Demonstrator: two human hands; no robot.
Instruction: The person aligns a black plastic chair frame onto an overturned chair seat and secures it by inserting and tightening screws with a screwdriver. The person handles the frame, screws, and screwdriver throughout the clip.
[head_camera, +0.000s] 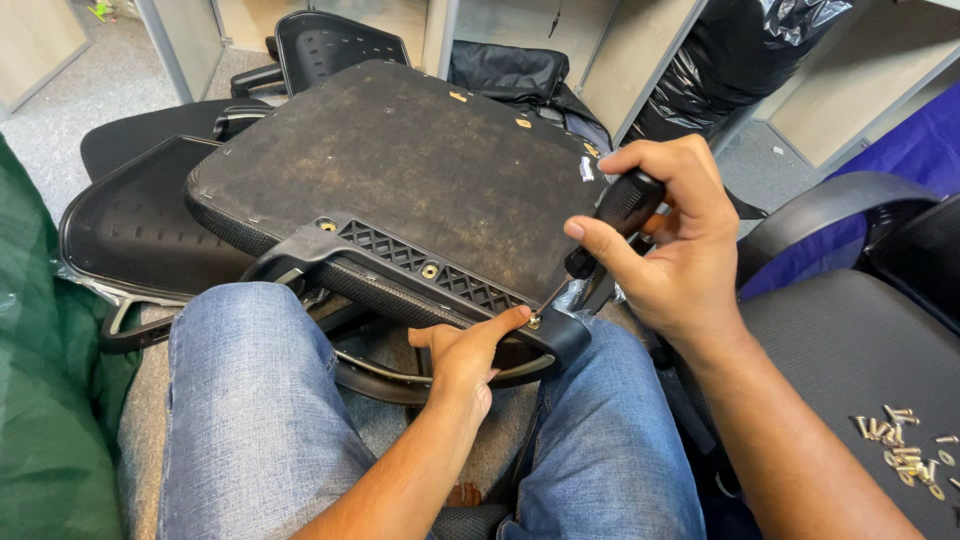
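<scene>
A worn black upholstered chair seat base (400, 160), turned underside up, rests across the person's 2 blue-jeaned knees in the middle of the frame, its near edge toward the camera. Bolted along that edge is a black plastic bracket with a lattice pattern (420, 262), running from centre-left down to lower centre-right.

The right hand (670, 240), right of centre, has its fingers closed firmly around the black textured handle of a screwdriver (622, 212). The tool's long axis slants from upper right down to lower left, and its thin metal shaft ends at a small metal screw (534, 321) at the bracket's right end. The screw lies below and left of the right hand's fingers, a shaft-length away.

The left hand (465, 355) comes up from the lower centre between the knees, and is the nearer of the 2 to the screw. Its fingers are loosely curled, holding nothing; the extended forefinger tip rests against the bracket just beside the screw, touching or nearly touching it.

At the lower right, a heap of loose silver screws (900, 440) lies on a black fabric chair seat (850, 350), well apart from both hands. More black chair parts (140, 225) lie on the grey floor at the left.
</scene>
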